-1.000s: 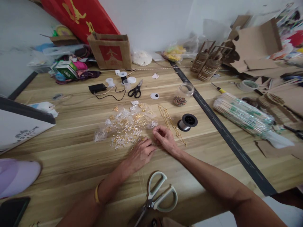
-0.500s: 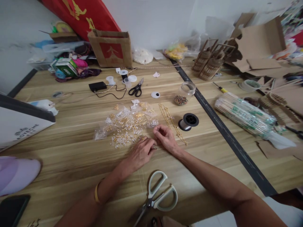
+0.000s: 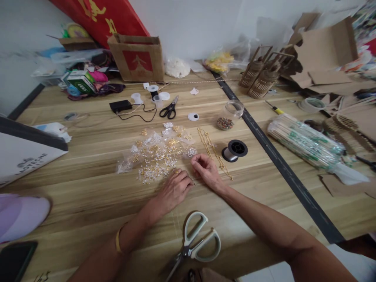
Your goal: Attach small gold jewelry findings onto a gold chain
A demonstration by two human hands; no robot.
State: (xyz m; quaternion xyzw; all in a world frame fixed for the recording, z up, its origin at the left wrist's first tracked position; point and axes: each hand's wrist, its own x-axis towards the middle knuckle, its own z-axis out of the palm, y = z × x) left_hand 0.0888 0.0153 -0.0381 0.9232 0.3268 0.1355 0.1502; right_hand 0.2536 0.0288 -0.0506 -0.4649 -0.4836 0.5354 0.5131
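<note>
My left hand (image 3: 177, 188) is closed in a pinch low over the wood table, with a thin clear thread (image 3: 175, 221) trailing from beneath it. A tiny gold bit shows by its fingertips. Just to the right, my right hand (image 3: 207, 170) has thumb and forefinger pressed together; what they hold is too small to make out. Clear and gold beads (image 3: 152, 172) lie heaped beyond my left hand, among small plastic bags of findings (image 3: 154, 139). A gold chain (image 3: 209, 145) and a black spool of clear thread (image 3: 235, 150) lie beyond my right hand.
Large pale-handled scissors (image 3: 202, 239) lie spread near the front edge. Farther back are a jar of mixed beads (image 3: 230, 114), black scissors (image 3: 168, 111) and a black adapter (image 3: 120, 106). Bagged wooden sticks (image 3: 304, 141) lie at right; a phone (image 3: 17, 260) is at lower left.
My right hand has shifted very slightly, opening a slightly wider gap from my left hand. The left hand stays nearly in place, and the things on the table have not moved.
</note>
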